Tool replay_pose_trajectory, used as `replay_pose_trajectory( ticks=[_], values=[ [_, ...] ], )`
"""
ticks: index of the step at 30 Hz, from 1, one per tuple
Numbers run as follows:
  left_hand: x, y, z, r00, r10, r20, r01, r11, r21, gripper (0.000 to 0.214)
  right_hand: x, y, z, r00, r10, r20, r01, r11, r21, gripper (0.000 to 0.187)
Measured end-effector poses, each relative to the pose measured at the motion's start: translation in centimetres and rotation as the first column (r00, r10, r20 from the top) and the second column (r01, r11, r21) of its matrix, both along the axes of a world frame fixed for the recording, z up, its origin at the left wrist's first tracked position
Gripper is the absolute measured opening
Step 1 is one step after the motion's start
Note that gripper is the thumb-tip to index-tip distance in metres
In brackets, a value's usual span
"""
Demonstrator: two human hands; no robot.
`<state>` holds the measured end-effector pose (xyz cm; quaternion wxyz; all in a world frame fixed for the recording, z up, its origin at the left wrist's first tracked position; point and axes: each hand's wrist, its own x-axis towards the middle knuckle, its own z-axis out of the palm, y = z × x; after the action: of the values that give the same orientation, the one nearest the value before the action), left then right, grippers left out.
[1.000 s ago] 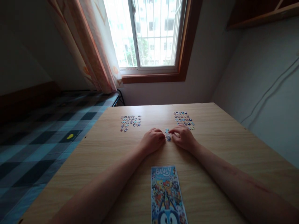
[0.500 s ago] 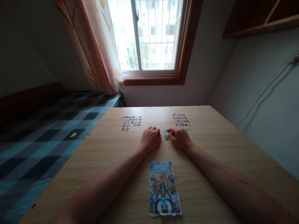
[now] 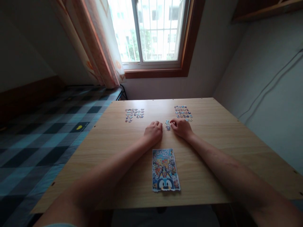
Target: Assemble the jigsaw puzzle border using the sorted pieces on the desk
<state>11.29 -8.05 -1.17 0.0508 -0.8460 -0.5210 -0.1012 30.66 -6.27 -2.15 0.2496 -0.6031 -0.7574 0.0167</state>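
Both my forearms lie on a light wooden table (image 3: 224,148). My left hand (image 3: 153,131) rests on it as a loose fist, knuckles up, just left of a small cluster of joined puzzle pieces (image 3: 168,125). My right hand (image 3: 181,127) has its fingers curled and pinched against the right side of that cluster. Loose puzzle pieces lie in two patches beyond the hands: one at the far left (image 3: 134,114), one at the far right (image 3: 183,112). A colourful picture card with a blue cartoon dog (image 3: 165,170) lies flat between my arms, near the front edge.
A bed with a blue and black checked cover (image 3: 47,138) runs along the table's left side. Behind the table is a barred window (image 3: 156,31) with an orange-patterned curtain (image 3: 99,47). A grey wall with a cable (image 3: 267,91) stands to the right.
My left hand has drawn back a little from the joined pieces while the right stays pinched at them. The view has pulled back, showing the table's front edge.
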Motion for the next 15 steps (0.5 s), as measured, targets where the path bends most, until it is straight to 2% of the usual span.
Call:
replay_pose_trajectory(
  ticks=[4,11,15],
  values=[
    [-1.3,-0.5,-0.6,0.991,-0.11,0.071,0.109,0.994,0.015,0.031,0.2,0.3,-0.3,0.999,0.017,-0.043,-0.016,1.0,0.017,0.027],
    [-1.7,-0.5,-0.3,0.978,-0.124,0.167,0.134,0.99,-0.047,0.033,1.1,1.1,-0.7,0.981,0.081,-0.179,-0.081,0.997,0.002,0.026],
    [-2.4,-0.4,-0.2,0.971,-0.173,0.167,0.187,0.98,-0.07,0.036,1.6,0.9,-0.6,0.962,0.143,-0.233,-0.155,0.987,-0.035,0.026]
  ],
)
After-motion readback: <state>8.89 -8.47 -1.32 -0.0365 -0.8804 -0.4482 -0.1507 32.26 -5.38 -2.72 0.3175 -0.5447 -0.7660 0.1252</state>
